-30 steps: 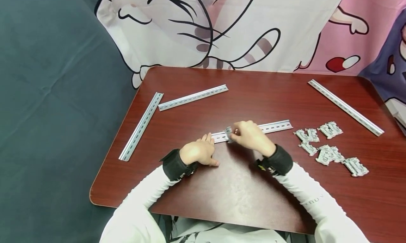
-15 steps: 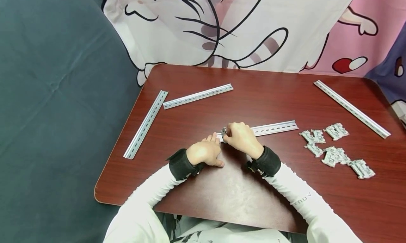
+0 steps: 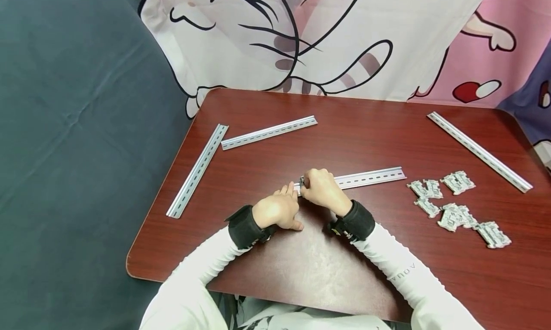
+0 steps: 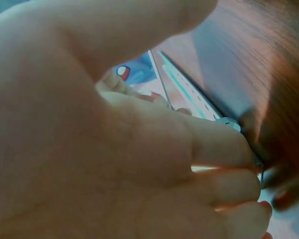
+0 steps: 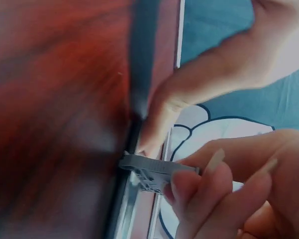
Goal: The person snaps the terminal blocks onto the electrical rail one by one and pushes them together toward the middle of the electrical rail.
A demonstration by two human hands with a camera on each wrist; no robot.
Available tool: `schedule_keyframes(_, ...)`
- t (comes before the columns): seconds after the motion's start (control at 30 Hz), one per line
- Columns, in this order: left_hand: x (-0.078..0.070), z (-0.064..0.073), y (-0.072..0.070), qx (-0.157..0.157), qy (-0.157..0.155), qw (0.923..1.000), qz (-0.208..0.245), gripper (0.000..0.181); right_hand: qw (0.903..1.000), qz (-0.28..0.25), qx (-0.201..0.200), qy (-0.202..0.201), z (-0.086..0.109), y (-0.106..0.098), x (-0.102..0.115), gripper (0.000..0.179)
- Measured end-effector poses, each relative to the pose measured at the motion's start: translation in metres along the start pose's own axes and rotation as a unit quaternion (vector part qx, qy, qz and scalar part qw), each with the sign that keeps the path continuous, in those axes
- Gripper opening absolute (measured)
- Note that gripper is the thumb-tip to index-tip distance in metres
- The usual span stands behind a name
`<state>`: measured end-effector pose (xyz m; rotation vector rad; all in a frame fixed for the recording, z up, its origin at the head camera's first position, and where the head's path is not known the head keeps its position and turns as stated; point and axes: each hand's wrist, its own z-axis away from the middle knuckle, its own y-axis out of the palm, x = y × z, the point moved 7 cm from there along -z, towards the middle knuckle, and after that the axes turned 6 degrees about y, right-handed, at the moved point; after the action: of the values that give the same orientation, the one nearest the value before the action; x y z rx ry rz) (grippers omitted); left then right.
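Observation:
A slotted metal DIN rail point(image 3: 371, 178) lies across the middle of the table. My left hand point(image 3: 276, 210) rests on its left end, fingers straight and thumb spread. Just beside those fingertips, my right hand point(image 3: 322, 190) pinches a small grey DIN rail clip point(image 5: 152, 172) standing upright on the rail. The head view shows only a sliver of that clip, the right hand covering the rest. In the left wrist view the left hand point(image 4: 154, 149) hides most of the rail, and a bit of the clip shows past its fingers.
Several pale grey clips point(image 3: 457, 217) lie loosely grouped to the right. Two more rails, one slanted at the left point(image 3: 198, 172) and one behind it point(image 3: 269, 132), lie apart from a third rail point(image 3: 479, 152) at the far right. A printed curtain point(image 3: 344, 43) hangs behind the table.
My right hand has slid the clip leftward along the rail, up to the left fingertips. The left hand stays on the rail's end. The head view has shifted slightly.

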<state>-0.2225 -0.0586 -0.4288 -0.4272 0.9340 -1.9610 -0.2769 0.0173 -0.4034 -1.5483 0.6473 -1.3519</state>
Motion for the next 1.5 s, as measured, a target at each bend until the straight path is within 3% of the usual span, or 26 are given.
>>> schedule_keyframes(0.5,-0.001,-0.001,0.001,0.011,0.005,0.9998,-0.015,0.092,0.9937,0.013,0.092,0.062,-0.012,0.003,0.002,0.018)
schedule_keyframes(0.77,0.0,-0.002,0.0,-0.012,-0.007,0.9999,-0.002,0.092,0.9949,-0.009,0.077,0.065,-0.008,0.006,-0.002,0.023)
schedule_keyframes(0.93,-0.002,-0.001,-0.001,-0.031,-0.01,0.9995,-0.006,0.087,0.997,-0.014,0.061,0.047,-0.001,-0.01,-0.012,0.029)
schedule_keyframes(1.1,-0.004,-0.003,-0.001,-0.037,-0.005,0.9993,-0.002,0.086,0.997,-0.008,0.022,0.074,0.009,-0.049,-0.049,0.033)
schedule_keyframes(1.27,-0.005,-0.005,-0.001,-0.038,-0.004,0.9993,-0.001,0.084,0.9931,-0.011,-0.009,0.117,0.025,-0.089,-0.116,0.03)
schedule_keyframes(1.4,-0.007,-0.005,-0.001,-0.04,-0.003,0.9992,0.003,0.084,0.985,0.006,0.021,0.171,0.046,-0.112,-0.177,0.03)
schedule_keyframes(1.5,-0.007,-0.004,-0.001,-0.044,-0.002,0.999,0.005,0.083,0.9752,0.018,0.052,0.214,0.06,-0.12,-0.213,0.039)
